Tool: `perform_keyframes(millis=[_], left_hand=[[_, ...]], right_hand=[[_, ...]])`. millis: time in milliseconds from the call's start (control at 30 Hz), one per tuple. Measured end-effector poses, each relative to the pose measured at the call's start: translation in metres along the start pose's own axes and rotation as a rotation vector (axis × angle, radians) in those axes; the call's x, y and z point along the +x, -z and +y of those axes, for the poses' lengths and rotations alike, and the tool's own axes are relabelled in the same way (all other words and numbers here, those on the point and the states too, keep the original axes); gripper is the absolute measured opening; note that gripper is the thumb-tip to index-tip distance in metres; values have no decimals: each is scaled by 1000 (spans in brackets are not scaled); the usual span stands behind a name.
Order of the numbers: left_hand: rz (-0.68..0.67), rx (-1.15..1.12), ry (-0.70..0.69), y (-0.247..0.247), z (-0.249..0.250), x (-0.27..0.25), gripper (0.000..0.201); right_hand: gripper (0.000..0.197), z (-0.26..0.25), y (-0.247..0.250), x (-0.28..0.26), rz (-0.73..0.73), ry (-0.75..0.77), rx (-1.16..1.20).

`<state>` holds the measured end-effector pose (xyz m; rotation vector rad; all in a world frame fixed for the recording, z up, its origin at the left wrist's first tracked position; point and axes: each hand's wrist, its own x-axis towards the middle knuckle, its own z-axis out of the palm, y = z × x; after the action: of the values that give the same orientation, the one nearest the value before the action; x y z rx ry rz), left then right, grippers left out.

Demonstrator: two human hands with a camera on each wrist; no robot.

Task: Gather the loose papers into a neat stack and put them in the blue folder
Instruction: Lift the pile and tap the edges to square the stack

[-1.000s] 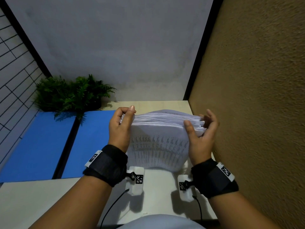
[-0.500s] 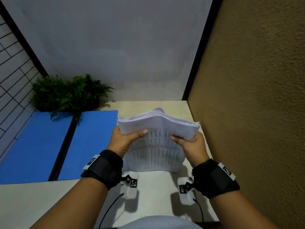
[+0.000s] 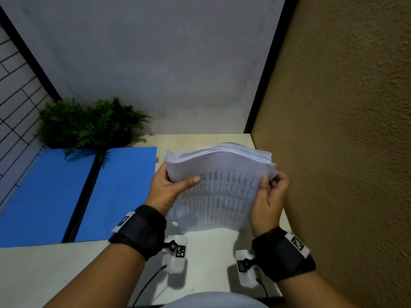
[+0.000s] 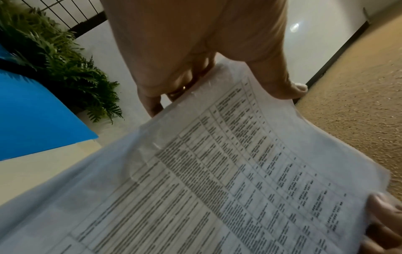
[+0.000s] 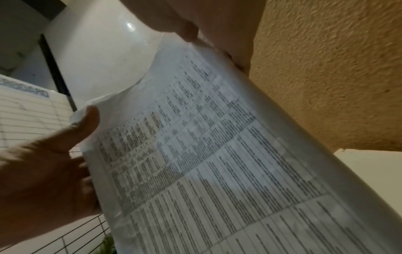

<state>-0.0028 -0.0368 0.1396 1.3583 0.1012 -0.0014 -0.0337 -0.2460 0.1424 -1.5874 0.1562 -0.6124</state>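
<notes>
Pale bench (image 3: 66,274): blue folder (image 3: 120,192) lying open. Left hand (image 3: 169,192) and right hand (image 3: 268,203) each grasp a side of the paper stack (image 3: 220,185), thumbs on top, stack raised and tilted.

Fern plant (image 3: 89,123) at table's (image 3: 44,274) back-left

Office desk nook: partition walls (image 3: 333,107), potted fern (image 3: 89,123), folder (image 3: 120,192).

The printed table on the stack of papers (image 3: 219,190) is too blurred to read, the stack hides both hands' fingers, and the blue folder (image 3: 66,196) is probably cut off at the left edge.
</notes>
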Motion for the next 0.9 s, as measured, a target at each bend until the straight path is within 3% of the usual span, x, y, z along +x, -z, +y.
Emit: perform_keyframes(millis=[100,200,367,633,833,900], left_hand=[[-7,30,-6,0,3,-1,72],[-17,35,-10,-1,7,-2,64],[22,-7,-4,0,8,-3,68],[-1,18,-20,0,7,-2,75],[-19,17,-26,-2,11,-1,69],[-18,25,-28,-4,12,-1,67]], right_hand=[[24,-1,0,-4,-19,103,-88],[22,-5,2,2,32,107,-38],[22,-25,2,9,-6,177,-1],[30,-26,9,20,60,147,117],[22,-44,5,20,-23,251,96],[20,-50,3,21,-75,295,-6]])
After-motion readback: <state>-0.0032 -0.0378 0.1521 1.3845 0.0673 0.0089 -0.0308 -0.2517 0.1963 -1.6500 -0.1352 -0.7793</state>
